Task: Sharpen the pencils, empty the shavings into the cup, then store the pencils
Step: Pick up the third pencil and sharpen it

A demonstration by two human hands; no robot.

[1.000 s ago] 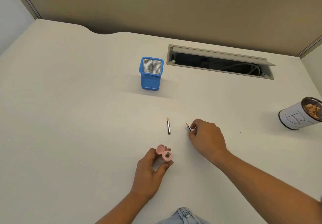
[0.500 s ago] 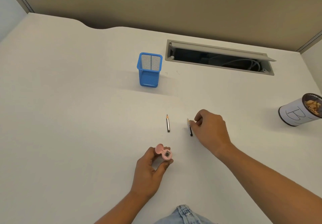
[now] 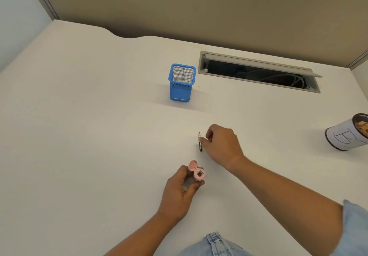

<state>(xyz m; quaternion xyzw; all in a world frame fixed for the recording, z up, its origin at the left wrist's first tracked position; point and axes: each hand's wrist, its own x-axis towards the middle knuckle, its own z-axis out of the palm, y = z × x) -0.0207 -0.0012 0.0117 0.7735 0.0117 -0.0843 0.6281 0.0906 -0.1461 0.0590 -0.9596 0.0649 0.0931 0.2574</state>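
White desk [image 3: 79, 136], open cable hatch [image 3: 258, 72], beige partition wall [image 3: 179, 6] behind, even light

- Bright, even light from overhead washes the pale counter [image 3: 79, 146].
- A soft, faint shadow spreads at the foot of the blue mesh holder [image 3: 181, 91].
- The wide lens bows the frame's edges.
- The denim sleeve [image 3: 356, 227] in the corner is blurred; the centre is fairly sharp.

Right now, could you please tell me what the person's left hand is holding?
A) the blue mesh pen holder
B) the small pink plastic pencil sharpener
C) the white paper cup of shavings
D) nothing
B: the left hand grips the small pink plastic pencil sharpener, its lid flipped open.
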